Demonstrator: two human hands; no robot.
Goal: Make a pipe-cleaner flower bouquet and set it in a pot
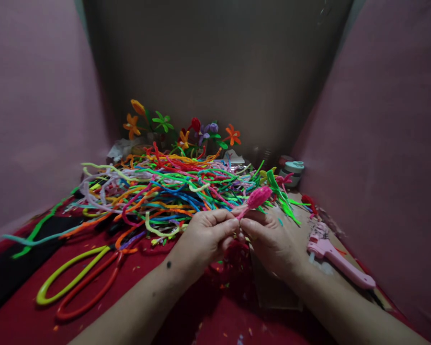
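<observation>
A bright pink fuzzy bud (259, 197) on a short pink stem is held up in the middle of the view. My left hand (211, 235) pinches the base of the stem between thumb and fingers. From the other side, my right hand (269, 237) has its thumb and fingers closed on the same stem, fingertips touching those of my left hand. The bud tilts up to the right above my right hand. Just behind the hands spreads a big heap of many-coloured fuzzy stems (172, 187).
Scissors with yellow and red handles (89, 282) lie at the left on the red cloth (129, 306). A pink glue gun (339, 261) rests on cardboard at the right. Behind the heap stand fuzzy flowers (201, 132); a mint-lidded jar (292, 172) is at the back right.
</observation>
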